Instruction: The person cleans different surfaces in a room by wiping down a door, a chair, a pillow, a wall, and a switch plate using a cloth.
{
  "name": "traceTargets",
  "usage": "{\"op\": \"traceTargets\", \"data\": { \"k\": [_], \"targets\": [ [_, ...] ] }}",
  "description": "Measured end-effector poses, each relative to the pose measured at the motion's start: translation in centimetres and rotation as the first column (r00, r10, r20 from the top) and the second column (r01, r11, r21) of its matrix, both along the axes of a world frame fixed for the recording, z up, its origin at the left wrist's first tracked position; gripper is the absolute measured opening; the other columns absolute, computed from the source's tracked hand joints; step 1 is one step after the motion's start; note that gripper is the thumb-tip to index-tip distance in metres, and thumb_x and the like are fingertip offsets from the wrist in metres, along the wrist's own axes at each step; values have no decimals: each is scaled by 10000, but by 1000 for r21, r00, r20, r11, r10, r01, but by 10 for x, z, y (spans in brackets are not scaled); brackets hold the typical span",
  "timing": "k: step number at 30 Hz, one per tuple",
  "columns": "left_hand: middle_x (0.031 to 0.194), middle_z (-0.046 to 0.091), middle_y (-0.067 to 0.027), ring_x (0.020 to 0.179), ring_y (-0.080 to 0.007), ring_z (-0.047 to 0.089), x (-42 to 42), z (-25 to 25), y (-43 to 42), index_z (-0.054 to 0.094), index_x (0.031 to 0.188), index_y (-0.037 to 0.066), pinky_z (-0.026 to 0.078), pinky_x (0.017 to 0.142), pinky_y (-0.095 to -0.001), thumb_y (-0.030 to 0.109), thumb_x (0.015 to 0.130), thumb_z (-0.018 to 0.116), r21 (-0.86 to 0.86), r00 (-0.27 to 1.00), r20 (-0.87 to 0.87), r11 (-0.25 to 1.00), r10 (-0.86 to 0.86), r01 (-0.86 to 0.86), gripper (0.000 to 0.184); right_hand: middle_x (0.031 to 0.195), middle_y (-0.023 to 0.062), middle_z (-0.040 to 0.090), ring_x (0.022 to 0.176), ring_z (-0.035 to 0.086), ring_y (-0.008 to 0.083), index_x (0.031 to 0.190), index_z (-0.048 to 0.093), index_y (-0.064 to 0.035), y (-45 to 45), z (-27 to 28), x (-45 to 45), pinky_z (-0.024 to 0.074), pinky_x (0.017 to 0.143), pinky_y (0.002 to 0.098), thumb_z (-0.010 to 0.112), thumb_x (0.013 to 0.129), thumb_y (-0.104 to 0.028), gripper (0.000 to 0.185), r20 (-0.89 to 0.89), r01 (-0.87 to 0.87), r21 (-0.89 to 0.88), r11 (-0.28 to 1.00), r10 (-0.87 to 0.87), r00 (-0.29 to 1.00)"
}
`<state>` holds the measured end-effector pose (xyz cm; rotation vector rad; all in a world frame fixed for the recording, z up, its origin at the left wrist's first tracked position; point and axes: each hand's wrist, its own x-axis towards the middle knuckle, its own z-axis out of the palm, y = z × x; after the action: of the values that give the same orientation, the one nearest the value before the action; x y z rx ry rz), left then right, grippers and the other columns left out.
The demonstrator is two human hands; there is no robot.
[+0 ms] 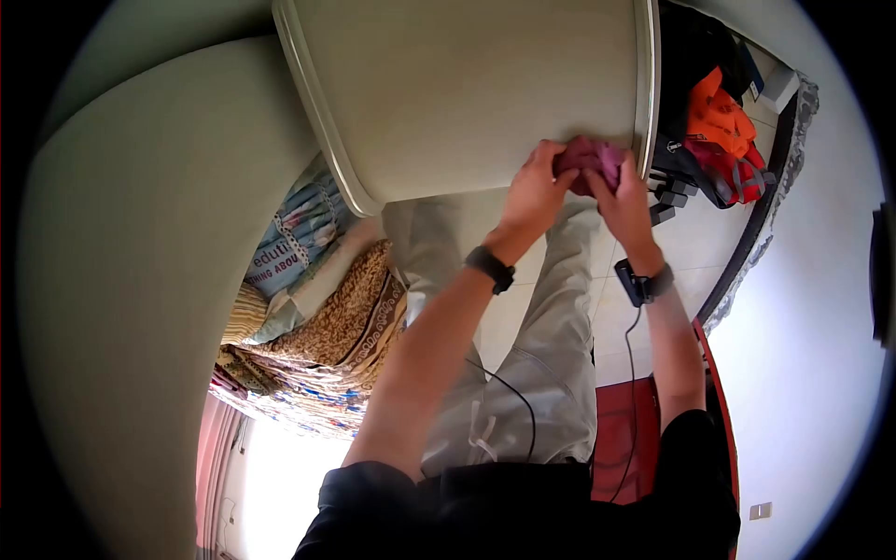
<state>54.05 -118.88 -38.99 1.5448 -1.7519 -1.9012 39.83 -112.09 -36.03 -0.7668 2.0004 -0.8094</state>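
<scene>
By the table corner, left hand and right hand grip crumpled purple cloth between them.

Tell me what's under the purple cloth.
Pale tabletop shows just beyond the purple cloth; what's directly underneath is hidden by the cloth, the left hand and the right hand.

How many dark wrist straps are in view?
2: one dark wrist strap behind the left hand, another behind the right hand; both hands grip crumpled purple cloth. No others show.
</scene>
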Motion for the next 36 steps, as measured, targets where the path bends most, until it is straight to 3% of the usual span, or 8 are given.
{"op": "traceTargets", "data": {
  "k": [4, 7, 16, 21, 23, 30, 33, 36],
  "targets": [
    [974, 654, -126, 833, -212, 653, 37, 11, -2, 518, 1125, -6, 534, 690, -321, 94, 899, 649, 321, 967, 18, 915, 254, -246, 280, 871, 187, 676, 808, 666, 366, 983, 592, -17, -17, -2, 22, 528, 691, 376, 742, 813, -281, 348, -57, -140, 18, 990, 141, 988],
    [967, 650, -88, 835, -130, 628, 72, 17, -19, 523, 1138, 6, 529, 655, -275, 90, 921, 630, 251, 929, 54, 896, 366, -367, 257, 890, 167, 685, 817, 667, 359, 980, 617, -41, -54, -5, 53, 535, 692, 387, 738, 800, -314, 349, -20, -238, 7, 971, 238, 971],
    [1021, 658, -109, 881, -182, 670, 98, 5, -99, 517, 1156, -8, 582, 745, -317, 128, 962, 598, 91, 869, -30, 867, 494, -490, 251, 1029, 152, 693, 945, 651, 365, 1147, 627, -82, -165, -6, 62, 529, 775, 438, 676, 807, -367, 447, -91, -494, -118, 861, 486, 869],
    [1028, 669, -118, 889, -180, 670, 13, -1, -132, 538, 1166, -13, 567, 711, -302, 171, 910, 685, 120, 880, -165, 894, 446, -431, 348, 1017, 206, 684, 948, 668, 348, 1239, 468, -37, -165, -26, -7, 530, 779, 415, 662, 878, -360, 522, -116, -324, -184, 928, 307, 945],
    [967, 701, -165, 821, -251, 692, -13, -33, -123, 606, 1049, -13, 546, 715, -345, 232, 830, 731, -288, 948, -115, 904, 296, -317, 352, 1006, 209, 685, 946, 673, 342, 1245, 463, -30, -142, -28, -27, 529, 782, 405, 665, 882, -368, 535, -92, -196, -213, 957, 180, 979],
    [929, 706, -122, 776, -176, 677, -7, -7, -71, 604, 1075, -28, 543, 686, -299, 208, 860, 725, -89, 996, -69, 995, 48, -54, 342, 942, 158, 712, 892, 698, 304, 1196, 573, -10, -63, -14, -6, 532, 761, 370, 703, 844, -394, 537, -17, 70, -16, 997, -70, 997],
    [866, 709, -150, 679, -197, 696, 21, -6, -52, 606, 1029, -37, 550, 609, -307, 180, 839, 738, 207, 954, -150, 952, 260, -227, 317, 925, 146, 716, 846, 707, 297, 1125, 588, -23, -47, -28, 15, 540, 722, 380, 707, 842, -383, 473, -81, 49, -26, 998, -51, 995],
    [846, 705, -125, 637, -166, 687, 55, 5, -56, 601, 1047, -37, 545, 558, -290, 146, 868, 716, 20, 974, -72, 976, 217, -216, 281, 907, 147, 708, 840, 688, 348, 1108, 574, -47, -55, -32, 65, 547, 727, 410, 671, 846, -397, 448, -59, 88, -101, 991, -95, 994]
  ]
}}
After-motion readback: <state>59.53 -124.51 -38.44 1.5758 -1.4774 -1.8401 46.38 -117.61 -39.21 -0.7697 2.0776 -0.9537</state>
